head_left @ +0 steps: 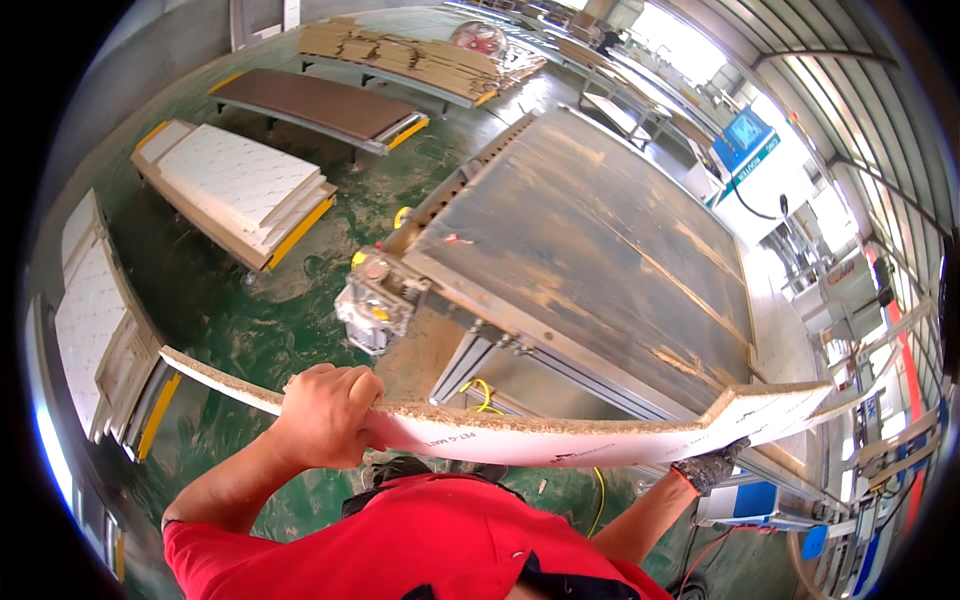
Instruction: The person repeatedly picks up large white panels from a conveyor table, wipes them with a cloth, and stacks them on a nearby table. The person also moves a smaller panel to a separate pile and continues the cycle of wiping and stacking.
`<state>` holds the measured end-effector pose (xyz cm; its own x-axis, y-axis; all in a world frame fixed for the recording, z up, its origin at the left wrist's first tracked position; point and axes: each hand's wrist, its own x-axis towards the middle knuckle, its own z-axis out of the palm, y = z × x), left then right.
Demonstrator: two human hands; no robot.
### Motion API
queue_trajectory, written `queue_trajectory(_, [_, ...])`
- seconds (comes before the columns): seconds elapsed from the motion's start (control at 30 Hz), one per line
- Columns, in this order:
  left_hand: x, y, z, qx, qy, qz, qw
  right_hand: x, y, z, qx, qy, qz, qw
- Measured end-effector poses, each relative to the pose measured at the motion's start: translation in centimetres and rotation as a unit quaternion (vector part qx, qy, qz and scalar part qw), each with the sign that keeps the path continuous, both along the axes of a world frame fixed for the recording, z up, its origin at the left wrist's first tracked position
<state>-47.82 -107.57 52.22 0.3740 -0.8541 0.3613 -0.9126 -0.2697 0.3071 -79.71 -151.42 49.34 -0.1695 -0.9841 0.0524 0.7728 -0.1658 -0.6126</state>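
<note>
In the head view, a long particleboard panel (520,442) stands on edge across the person's front, before the red shirt (420,535), along the near edge of the flat machine bed (590,250); its upper edge is rough, crumbly and tan, its near face smooth and white with a pinkish tint and faint dark print; it narrows toward the left end, and near the right end its upper edge steps upward; the bare left hand (325,412) is curled over the upper edge, pinching the panel; the right hand (710,465), in a dark glove, grips the lower edge below the step, its underside hidden.

Beyond the bed's left edge, a trolley (303,232) with a yellow end bears stacked white sheets (235,175); another trolley (408,130) carries a brown panel (310,105); a farther one bears ragged tan sheets (390,60); pale scraps (690,365) lie near the bed's near right corner.
</note>
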Motion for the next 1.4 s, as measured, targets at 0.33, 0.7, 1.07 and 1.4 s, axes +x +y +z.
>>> queue_trajectory(0.33, [1.1,20.7,-1.4,-0.034,0.040,0.156,0.986,12.7,11.9,1.3,-0.333,0.802,-0.342,0.360])
queue_trajectory(0.7, [6.9,30.6,-7.1,-0.017,0.082,0.297,0.951,34.9,23.1,1.1,-0.028,0.007,0.284,0.958])
queue_trajectory(1.07, [22.9,39.3,-7.4,-0.019,0.069,0.404,0.912,62.6,32.8,1.1,0.074,-0.014,0.413,0.908])
queue_trajectory(1.4, [41.6,47.4,-9.8,-0.007,0.096,0.433,0.896,83.4,40.3,-1.3,0.038,-0.018,0.436,0.899])
